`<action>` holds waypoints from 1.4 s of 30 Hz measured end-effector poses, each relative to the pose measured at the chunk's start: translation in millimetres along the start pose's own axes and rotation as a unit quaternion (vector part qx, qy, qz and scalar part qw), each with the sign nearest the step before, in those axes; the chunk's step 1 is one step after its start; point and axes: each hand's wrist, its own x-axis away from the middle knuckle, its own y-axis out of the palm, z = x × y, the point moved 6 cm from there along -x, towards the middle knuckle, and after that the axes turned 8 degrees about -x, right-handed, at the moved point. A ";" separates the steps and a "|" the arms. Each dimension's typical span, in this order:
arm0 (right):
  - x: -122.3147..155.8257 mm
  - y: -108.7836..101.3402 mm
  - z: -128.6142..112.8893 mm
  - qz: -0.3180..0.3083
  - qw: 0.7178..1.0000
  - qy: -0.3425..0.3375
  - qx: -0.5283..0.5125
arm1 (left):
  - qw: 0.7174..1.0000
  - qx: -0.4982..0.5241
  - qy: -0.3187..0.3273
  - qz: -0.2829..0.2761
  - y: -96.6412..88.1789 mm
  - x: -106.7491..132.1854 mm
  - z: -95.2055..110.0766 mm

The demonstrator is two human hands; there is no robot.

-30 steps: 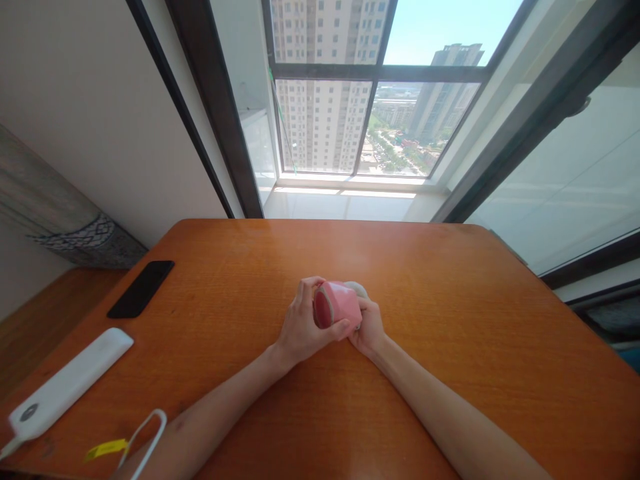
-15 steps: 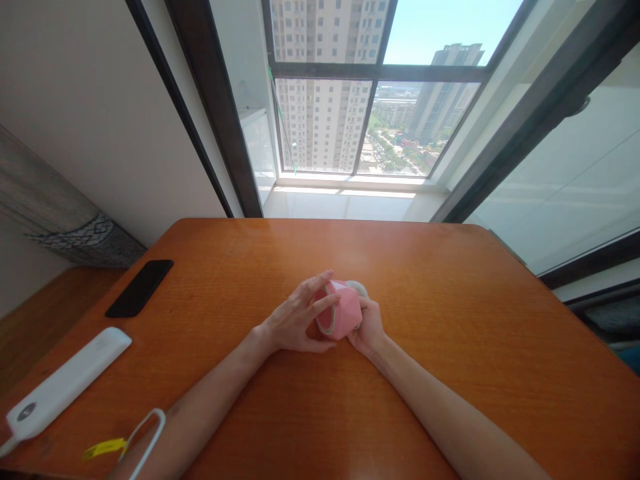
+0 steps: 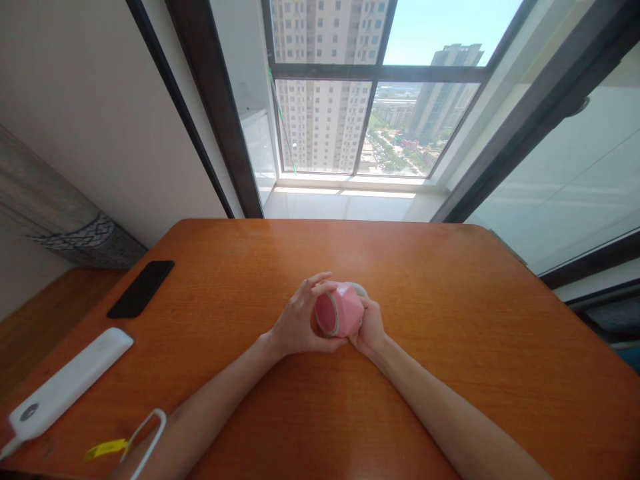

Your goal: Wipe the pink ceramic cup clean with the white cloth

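Both hands [image 3: 299, 319] enclose a pink mug [image 3: 341, 310].

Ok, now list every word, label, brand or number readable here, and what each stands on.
Nothing can be read with certainty.
Small yellow flat tag: marks too small to read.
Round grey badge on the long white plastic bar: too blurred to read.
Pink faceted hollow object: no text visible.

Pink faceted cup [image 3: 341, 310] turned, open end now facing lower left, left-hand fingers [image 3: 315, 281] curled back around it

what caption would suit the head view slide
Left hand and right hand hold a faceted pink cup on a wooden table
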 end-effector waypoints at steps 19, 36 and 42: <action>-1.8 1.8 1.8 -0.032 0.999 -0.001 -0.002 | 0.975 0.083 -0.204 -0.007 15.3 10.6 -14.1; -2.5 -1.9 2.9 -0.022 1.000 0.016 -0.006 | 1.000 0.000 -0.029 -0.002 3.1 -2.4 2.5; -0.3 0.6 3.3 -0.016 1.000 0.002 0.006 | 0.979 0.031 -0.196 -0.049 7.6 0.7 -5.9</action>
